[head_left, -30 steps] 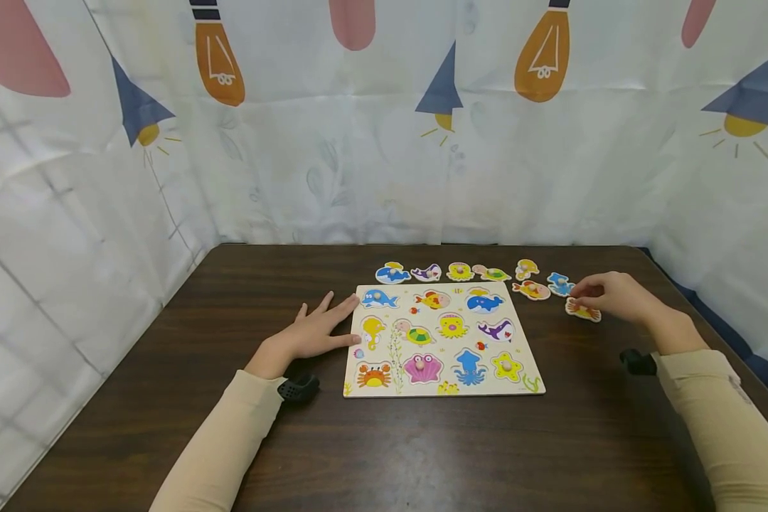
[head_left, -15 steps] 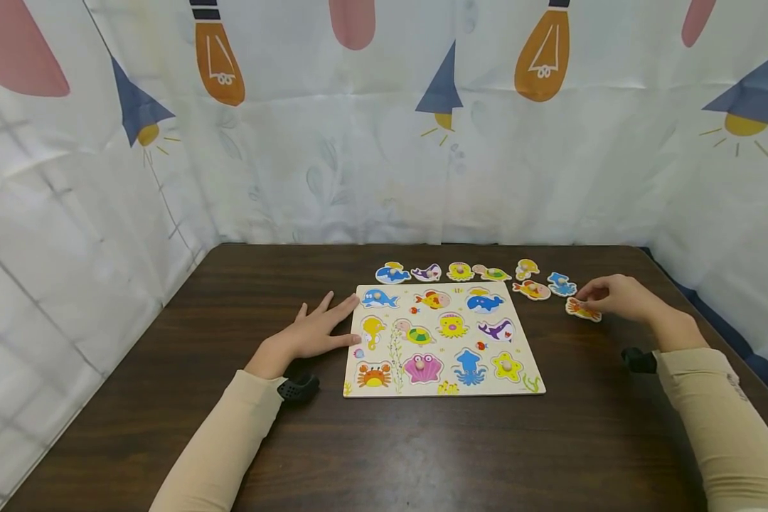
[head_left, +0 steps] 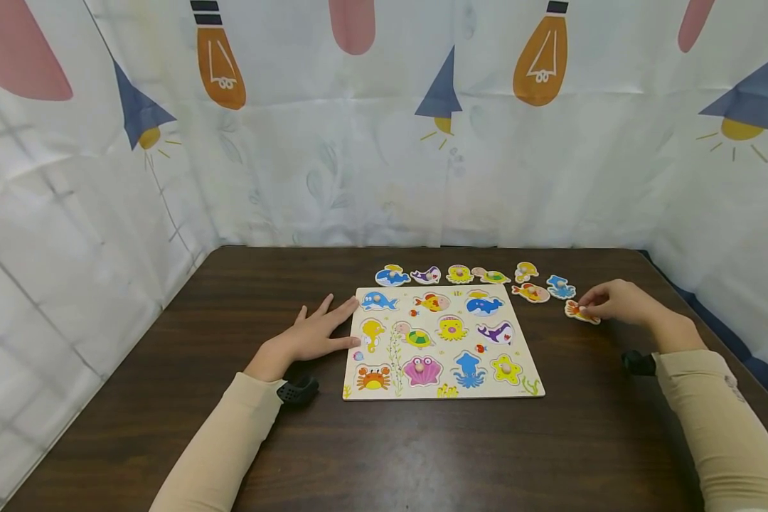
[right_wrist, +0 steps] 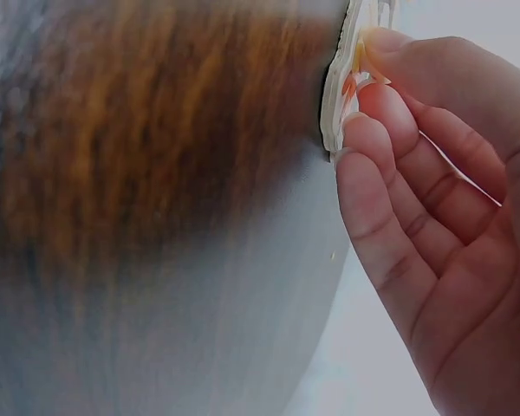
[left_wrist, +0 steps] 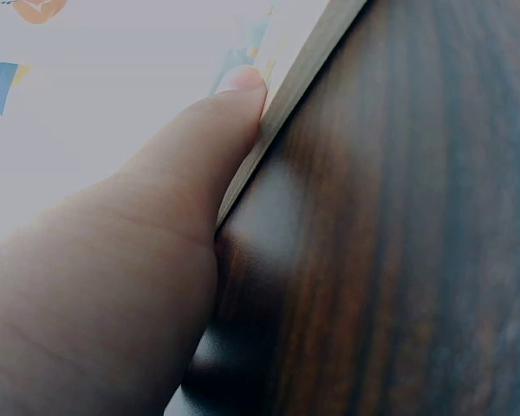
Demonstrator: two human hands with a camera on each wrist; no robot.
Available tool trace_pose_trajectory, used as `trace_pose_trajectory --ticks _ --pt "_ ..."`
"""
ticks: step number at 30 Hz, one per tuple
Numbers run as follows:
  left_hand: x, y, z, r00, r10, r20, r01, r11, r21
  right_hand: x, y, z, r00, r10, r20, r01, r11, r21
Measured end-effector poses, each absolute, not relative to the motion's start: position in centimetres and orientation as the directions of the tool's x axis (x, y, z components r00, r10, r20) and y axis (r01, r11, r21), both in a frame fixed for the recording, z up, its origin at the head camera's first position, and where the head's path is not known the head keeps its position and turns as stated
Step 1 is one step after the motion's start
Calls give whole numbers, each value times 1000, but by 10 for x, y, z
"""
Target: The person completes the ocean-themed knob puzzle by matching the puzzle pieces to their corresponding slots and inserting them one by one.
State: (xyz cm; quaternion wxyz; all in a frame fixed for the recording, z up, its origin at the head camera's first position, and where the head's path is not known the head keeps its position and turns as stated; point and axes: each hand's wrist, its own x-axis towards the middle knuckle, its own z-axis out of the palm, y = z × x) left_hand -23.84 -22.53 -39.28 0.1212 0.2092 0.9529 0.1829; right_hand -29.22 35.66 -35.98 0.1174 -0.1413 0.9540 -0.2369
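A wooden peg puzzle board (head_left: 448, 390) printed with sea animals lies flat on the table. My left hand (head_left: 307, 333) rests at its left edge with straight, spread fingers. In the left wrist view the thumb (left_wrist: 191, 139) lies along the board's edge (left_wrist: 286, 108). To the right of the board, my right hand (head_left: 624, 306) pinches an orange-red crab puzzle piece (head_left: 572, 311) between thumb and fingertips. The right wrist view shows that piece (right_wrist: 332, 100) edge-on at the table, the other fingers curled beside it. A pink shell piece (head_left: 422, 370) and a yellow starfish piece (head_left: 506, 369) sit in the board.
Behind the board lie a whale piece (head_left: 392, 276), a purple whale piece (head_left: 426, 275), an octopus piece (head_left: 460, 274) and a turtle piece (head_left: 490, 276). A seahorse piece (head_left: 525, 271), fish piece (head_left: 530, 292) and squid piece (head_left: 560, 286) lie farther right. A printed curtain (head_left: 358, 178) hangs behind.
The fingertips of my right hand have shifted slightly lower and to the right on the crab piece. The left hand and the board have stayed in place.
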Motion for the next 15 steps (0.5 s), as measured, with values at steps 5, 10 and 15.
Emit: trace_pose_trajectory --ticks 5,10,15 --pt "-238 -225 -393 -883 443 -155 355 846 398 -292 355 -359 -932 -335 -137 -240 855 -459" --pt "-239 -225 -394 -883 444 -152 358 847 394 -291 350 -356 -932 -351 -96 -278 857 -435" --pt "-239 -225 -393 -882 446 -153 356 844 401 -289 345 -352 -933 -351 -82 -284 857 -429"
